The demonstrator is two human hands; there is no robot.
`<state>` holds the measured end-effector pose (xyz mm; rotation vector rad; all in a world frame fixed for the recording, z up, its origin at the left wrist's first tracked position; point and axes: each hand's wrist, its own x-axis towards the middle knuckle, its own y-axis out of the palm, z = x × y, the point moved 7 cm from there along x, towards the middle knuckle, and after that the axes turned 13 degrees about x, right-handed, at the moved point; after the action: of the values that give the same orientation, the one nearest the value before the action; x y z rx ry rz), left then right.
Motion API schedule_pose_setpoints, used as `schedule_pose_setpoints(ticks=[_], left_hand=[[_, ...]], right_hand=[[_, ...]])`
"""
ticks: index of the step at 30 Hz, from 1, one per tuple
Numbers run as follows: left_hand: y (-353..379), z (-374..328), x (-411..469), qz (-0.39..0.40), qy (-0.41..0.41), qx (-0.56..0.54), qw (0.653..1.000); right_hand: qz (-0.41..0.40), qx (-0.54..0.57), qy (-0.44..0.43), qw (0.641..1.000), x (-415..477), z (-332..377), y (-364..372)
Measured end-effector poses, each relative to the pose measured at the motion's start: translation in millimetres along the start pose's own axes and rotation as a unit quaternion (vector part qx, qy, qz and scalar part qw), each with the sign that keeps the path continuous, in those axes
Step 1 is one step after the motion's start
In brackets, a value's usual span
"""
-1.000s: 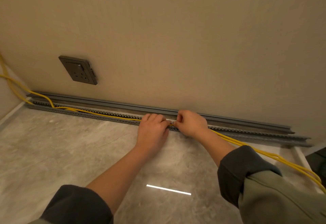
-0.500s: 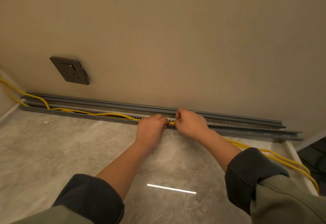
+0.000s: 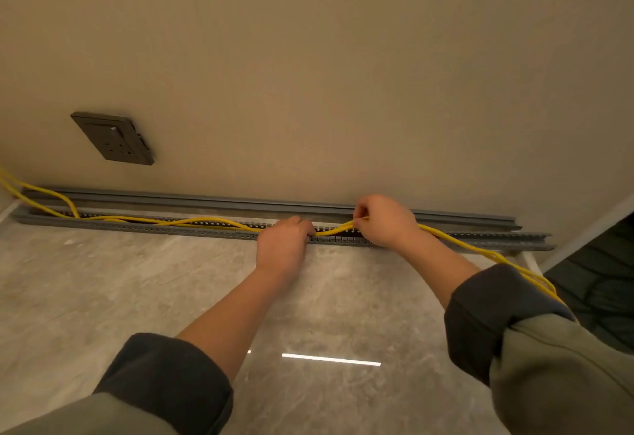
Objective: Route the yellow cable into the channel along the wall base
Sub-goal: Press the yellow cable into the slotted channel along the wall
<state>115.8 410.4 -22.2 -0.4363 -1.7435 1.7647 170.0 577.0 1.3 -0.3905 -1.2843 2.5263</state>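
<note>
A grey slotted channel (image 3: 144, 227) runs along the wall base, its open top facing up. The yellow cable (image 3: 206, 221) lies wavy in the left half of the channel, then rises out between my hands. My left hand (image 3: 283, 246) grips the cable at the channel's front wall, fingers curled over it. My right hand (image 3: 386, 220) pinches the cable a little above the channel. Behind my right wrist the cable runs out over the floor to the right, partly hidden by my sleeve.
A grey cover strip (image 3: 206, 198) lies against the wall behind the channel. A dark wall socket (image 3: 115, 139) sits above the left part. At the far left the cable climbs up the corner. A dark doorway opening (image 3: 597, 273) is on the right. Polished floor (image 3: 137, 297) lies in front.
My right hand has moved right along the channel and lifted the cable, so the hands are now apart. The cable in the left half has gone wavy. The camera view shifted right.
</note>
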Motion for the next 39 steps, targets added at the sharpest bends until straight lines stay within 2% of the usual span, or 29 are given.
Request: schedule_pose_setpoints(ticks=[5,8,12,16,19,23,27,32,39], left_hand=[[1,-5,4,-0.002,0.024,-0.018,1.000],[5,-33,1,-0.001,0.097,-0.063,0.993],[5,-54,-4,-0.020,0.109,-0.084,0.990],[6,-57,-1,-0.029,0.126,-0.088,0.988],[8,-62,5,-0.010,0.144,-0.045,0.989],[9,-64,5,0.006,0.130,-0.026,0.991],[5,-66,2,0.002,0.100,-0.044,0.994],[1,-68,1,0.008,0.064,-0.030,0.997],[0,-81,7,0.037,0.050,0.017,0.998]], right_hand=[[0.037,-0.084,-0.009,0.996,1,1,12],[0.032,-0.076,-0.016,0.996,-1,1,14],[0.046,-0.036,0.001,0.998,-6,-6,15],[-0.010,0.000,0.012,1.000,-19,-13,14],[-0.044,0.014,0.029,0.999,-22,-18,12],[-0.038,-0.048,0.029,0.998,-28,-28,1],[-0.014,-0.030,0.052,0.998,-41,-60,-20],[0.024,0.039,0.018,0.999,-48,-87,-44],[0.045,-0.028,-0.023,0.998,-35,-92,-48]])
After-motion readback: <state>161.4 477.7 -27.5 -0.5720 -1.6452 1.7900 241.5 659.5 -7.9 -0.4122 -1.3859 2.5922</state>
